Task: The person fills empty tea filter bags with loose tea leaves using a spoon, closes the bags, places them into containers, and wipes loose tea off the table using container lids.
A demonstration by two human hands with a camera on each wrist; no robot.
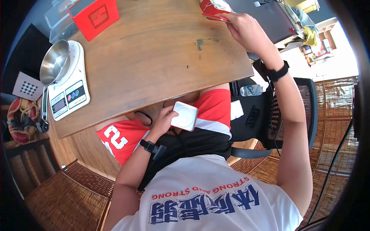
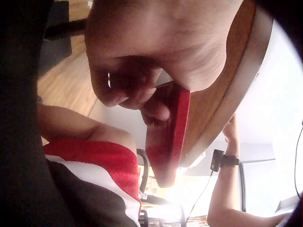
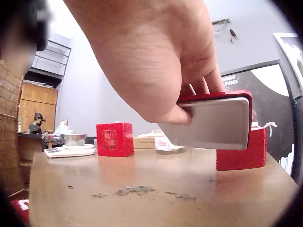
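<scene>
The left hand (image 1: pixel 163 120) grips a shallow red-edged tin (image 1: pixel 185 116) with a white inside, held over the lap below the table's front edge. In the left wrist view, fingers of the left hand (image 2: pixel 151 52) curl round the red tin (image 2: pixel 168 137). Over the table's right end, the right hand (image 1: pixel 246 30) pinches a thin red-edged lid (image 1: pixel 216 18). The right wrist view shows the right hand (image 3: pixel 156 61) with its thumb on the silvery inner face of the lid (image 3: pixel 213 124), near a red box (image 3: pixel 241 153) with white string.
On the table (image 1: pixel 146 65) are a white scale (image 1: pixel 73 82) bearing a metal bowl (image 1: pixel 56 63), an upright red box (image 1: pixel 94 17), and scattered dark green bits (image 1: pixel 199 44). A plastic bottle (image 1: pixel 251 90) lies on the black chair (image 1: pixel 246 129) at the right.
</scene>
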